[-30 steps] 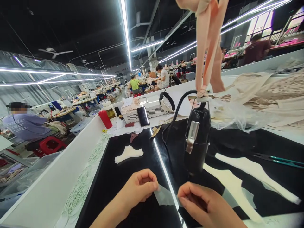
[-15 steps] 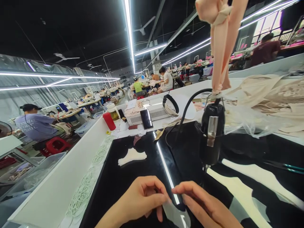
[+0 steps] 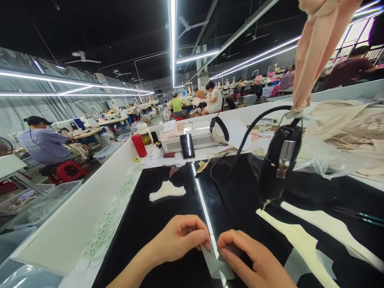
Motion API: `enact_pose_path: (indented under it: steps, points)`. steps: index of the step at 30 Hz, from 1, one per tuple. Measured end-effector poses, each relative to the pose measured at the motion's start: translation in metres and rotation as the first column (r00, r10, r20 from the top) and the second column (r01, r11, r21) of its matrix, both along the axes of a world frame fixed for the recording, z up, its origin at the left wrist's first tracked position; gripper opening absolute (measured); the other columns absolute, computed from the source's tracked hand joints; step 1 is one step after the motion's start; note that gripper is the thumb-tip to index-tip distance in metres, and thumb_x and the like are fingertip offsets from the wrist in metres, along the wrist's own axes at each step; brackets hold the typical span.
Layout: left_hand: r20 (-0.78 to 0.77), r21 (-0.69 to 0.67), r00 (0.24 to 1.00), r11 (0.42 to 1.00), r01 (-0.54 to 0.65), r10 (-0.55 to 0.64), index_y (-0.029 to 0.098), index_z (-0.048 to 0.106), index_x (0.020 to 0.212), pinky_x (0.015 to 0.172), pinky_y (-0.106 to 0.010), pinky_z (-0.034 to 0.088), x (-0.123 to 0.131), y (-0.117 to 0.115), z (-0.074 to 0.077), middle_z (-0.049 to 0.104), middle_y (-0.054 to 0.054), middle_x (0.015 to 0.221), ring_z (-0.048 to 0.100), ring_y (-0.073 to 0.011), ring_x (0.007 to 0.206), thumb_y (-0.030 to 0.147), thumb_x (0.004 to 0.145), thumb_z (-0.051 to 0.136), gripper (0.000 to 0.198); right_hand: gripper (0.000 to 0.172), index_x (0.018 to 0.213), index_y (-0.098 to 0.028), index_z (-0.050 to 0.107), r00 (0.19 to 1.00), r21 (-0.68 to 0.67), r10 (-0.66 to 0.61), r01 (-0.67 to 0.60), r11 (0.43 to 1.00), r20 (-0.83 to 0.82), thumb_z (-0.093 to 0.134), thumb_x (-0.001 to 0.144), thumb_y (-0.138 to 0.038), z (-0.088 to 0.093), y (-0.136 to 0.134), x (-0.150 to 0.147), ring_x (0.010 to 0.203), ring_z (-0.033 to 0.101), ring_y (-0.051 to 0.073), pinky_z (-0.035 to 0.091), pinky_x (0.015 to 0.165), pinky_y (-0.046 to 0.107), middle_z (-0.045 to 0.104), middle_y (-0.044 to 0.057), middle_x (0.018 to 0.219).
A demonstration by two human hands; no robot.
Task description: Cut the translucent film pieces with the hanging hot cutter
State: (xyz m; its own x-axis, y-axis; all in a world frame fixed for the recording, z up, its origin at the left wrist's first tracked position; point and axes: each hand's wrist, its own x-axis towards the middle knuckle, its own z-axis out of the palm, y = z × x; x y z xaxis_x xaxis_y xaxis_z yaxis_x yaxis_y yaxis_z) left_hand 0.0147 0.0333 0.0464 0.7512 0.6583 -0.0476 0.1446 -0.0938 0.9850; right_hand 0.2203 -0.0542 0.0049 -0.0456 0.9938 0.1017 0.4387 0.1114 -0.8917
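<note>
Low in the head view, my left hand (image 3: 180, 239) and my right hand (image 3: 249, 258) meet over a glossy black table (image 3: 162, 224). Both pinch a small translucent whitish piece (image 3: 216, 264), the left at its upper left edge, the right at its right edge. A black hand tool (image 3: 277, 164) hangs from a peach fabric strap (image 3: 315, 52) just beyond my right hand, its tip a little above the table and its cable (image 3: 240, 148) looping back.
A cut white fabric piece (image 3: 166, 191) lies ahead of my left hand; long white pieces (image 3: 303, 240) lie at right. Scissors (image 3: 360, 216) sit far right. A white box (image 3: 198, 138), phone (image 3: 187, 146), red bottle (image 3: 139, 145) and fabric heap (image 3: 348, 132) stand at the back. Other workers sit at distant tables.
My hands have come together on the small piece, right hand moving left toward the left. The hanging tool has swung right in view as my head turned.
</note>
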Motion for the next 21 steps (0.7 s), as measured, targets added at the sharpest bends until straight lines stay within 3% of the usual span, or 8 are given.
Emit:
enact_pose_path:
  steps: [3,5,9,12,17,21]
  points:
    - [-0.07,0.123,0.995,0.991,-0.056,0.065,0.016,0.074,0.089,0.08,-0.03,0.048,-0.005,0.002,-0.006,0.072,-0.004,0.086,0.063,-0.0174,0.082,0.04,0.094,0.069,0.025,0.02,0.09,-0.03,0.07,0.992,0.111,-0.002,-0.012,0.994,0.129,0.052,0.099,-0.031,-0.008,0.003,-0.001,0.075,0.063,0.018,0.049,0.071,0.028,0.068,-0.002,0.082]
    - [-0.131,0.27,0.989,0.963,-0.024,0.062,0.02,0.077,0.093,0.09,-0.031,0.047,-0.008,0.001,-0.008,0.074,-0.004,0.095,0.064,-0.0189,0.093,0.029,0.094,0.069,0.012,0.02,0.092,-0.03,0.069,0.978,0.172,-0.004,-0.033,0.985,0.21,0.051,0.101,-0.027,-0.014,0.005,-0.001,0.078,0.064,0.019,0.05,0.075,0.031,0.069,-0.002,0.083]
    - [-0.246,0.543,0.969,0.829,0.131,0.008,0.024,0.078,0.108,0.101,-0.032,0.046,-0.01,-0.004,-0.008,0.075,-0.004,0.112,0.063,-0.021,0.11,0.024,0.097,0.067,0.015,0.02,0.097,-0.028,0.067,0.938,0.277,-0.02,-0.082,0.957,0.347,0.049,0.103,-0.021,-0.022,0.009,0.002,0.082,0.066,0.02,0.052,0.076,0.033,0.071,0.0,0.089]
    - [-0.29,0.562,0.957,0.811,0.163,0.008,0.024,0.077,0.112,0.104,-0.034,0.046,-0.01,-0.008,-0.007,0.073,-0.007,0.119,0.063,-0.0232,0.115,0.028,0.095,0.072,0.018,0.017,0.1,-0.027,0.066,0.898,0.307,-0.015,-0.135,0.942,0.44,0.05,0.104,-0.021,-0.025,0.011,0.006,0.081,0.067,0.02,0.053,0.073,0.033,0.071,0.0,0.089]
    - [-0.281,0.54,0.959,0.83,0.137,0.025,0.021,0.078,0.09,0.107,-0.034,0.047,-0.013,-0.008,-0.01,0.073,-0.007,0.122,0.062,-0.0246,0.121,0.028,0.091,0.078,0.007,0.019,0.103,-0.027,0.065,0.857,0.348,-0.066,-0.136,0.928,0.511,0.048,0.105,-0.022,-0.032,0.01,0.012,0.08,0.068,0.022,0.055,0.073,0.035,0.07,0.003,0.089]
    - [-0.306,0.568,0.951,0.812,0.135,0.056,0.021,0.073,0.072,0.114,-0.039,0.044,-0.017,-0.003,-0.014,0.075,-0.006,0.125,0.063,-0.0261,0.125,0.031,0.093,0.075,0.024,0.019,0.1,-0.025,0.065,0.839,0.397,-0.112,-0.131,0.909,0.532,0.047,0.104,-0.018,-0.032,0.01,0.01,0.078,0.067,0.022,0.053,0.073,0.036,0.069,0.003,0.086]
